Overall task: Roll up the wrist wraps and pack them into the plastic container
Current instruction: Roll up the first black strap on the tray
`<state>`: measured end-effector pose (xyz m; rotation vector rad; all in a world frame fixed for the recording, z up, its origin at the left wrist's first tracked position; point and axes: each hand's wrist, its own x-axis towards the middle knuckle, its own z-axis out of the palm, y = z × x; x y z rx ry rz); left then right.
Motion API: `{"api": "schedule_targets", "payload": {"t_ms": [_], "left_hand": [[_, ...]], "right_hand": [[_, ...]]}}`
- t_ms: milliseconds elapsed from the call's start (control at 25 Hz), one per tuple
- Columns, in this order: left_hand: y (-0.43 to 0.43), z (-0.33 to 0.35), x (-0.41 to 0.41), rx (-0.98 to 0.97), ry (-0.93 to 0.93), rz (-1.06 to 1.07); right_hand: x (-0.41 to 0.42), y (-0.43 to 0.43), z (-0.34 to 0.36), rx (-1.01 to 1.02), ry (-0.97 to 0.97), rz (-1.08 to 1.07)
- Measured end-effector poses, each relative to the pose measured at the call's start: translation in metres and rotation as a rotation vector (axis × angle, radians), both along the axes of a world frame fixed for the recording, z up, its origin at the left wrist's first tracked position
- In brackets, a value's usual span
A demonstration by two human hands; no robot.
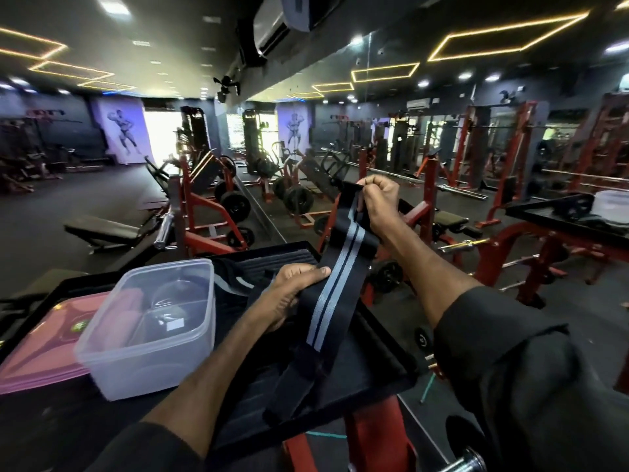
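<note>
A black wrist wrap (pixel 335 287) with two grey stripes is stretched out flat between my hands, above a black tray (pixel 374 366). My right hand (pixel 379 202) pinches its top end, raised high. My left hand (pixel 289 294) grips the wrap's left edge lower down. The wrap's dark tail hangs onto the tray. A clear plastic container (pixel 149 325) stands to the left, open, with a dark rolled item visible through its wall. Another striped wrap (pixel 228 284) lies on the tray behind my left hand.
A pink lid (pixel 41 356) lies left of the container. The tray rests on a red frame (pixel 371 437). A wall mirror (pixel 442 148) ahead reflects the tray and gym machines. Benches and weight plates stand beyond the tray.
</note>
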<state>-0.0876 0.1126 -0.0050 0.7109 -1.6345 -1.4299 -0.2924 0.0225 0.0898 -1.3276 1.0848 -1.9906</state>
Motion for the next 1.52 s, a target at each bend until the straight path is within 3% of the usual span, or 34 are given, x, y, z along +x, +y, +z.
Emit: {"api": "schedule_targets", "payload": {"t_ms": [120,280,480,560,720,840,920,960,1080,1200,1360,1520], "left_hand": [[0.012,0.017,0.014,0.061,0.122,-0.014],[0.022,0.014,0.015,0.026,0.072,-0.020],[-0.002,-0.039,0.042,0.016,-0.435,-0.101],[-0.010,-0.059,0.047,-0.075,-0.576,-0.040],[-0.013,-0.067,0.031,-0.198,-0.338,0.312],[-0.019,-0.064,0.019,-0.025,-0.155,0.448],[-0.018,-0.058,0.008,0.114,-0.163,0.375],[-0.020,-0.058,0.004,0.091,-0.195,0.358],[-0.031,-0.066,-0.003,-0.139,-0.201,0.400],[-0.039,-0.073,-0.001,-0.307,-0.226,0.550],[-0.046,-0.080,0.001,-0.403,-0.260,0.677],[-0.048,-0.089,0.000,-0.410,-0.218,0.666]], "right_hand": [[0.013,-0.003,0.014,0.004,0.055,0.029],[0.041,0.002,0.016,0.009,0.148,0.119],[0.054,0.016,-0.061,0.263,0.402,0.232],[0.049,0.023,-0.097,0.347,0.429,0.271],[0.037,0.026,-0.132,0.445,0.357,0.282],[0.034,0.028,-0.137,0.457,0.300,0.283],[0.035,0.032,-0.140,0.431,0.308,0.307],[0.036,0.033,-0.142,0.398,0.316,0.338],[0.039,0.035,-0.149,0.307,0.348,0.446],[0.033,0.035,-0.147,0.366,0.386,0.536],[0.018,0.031,-0.137,0.522,0.195,0.796],[0.021,0.025,-0.138,0.574,0.038,0.785]]}}
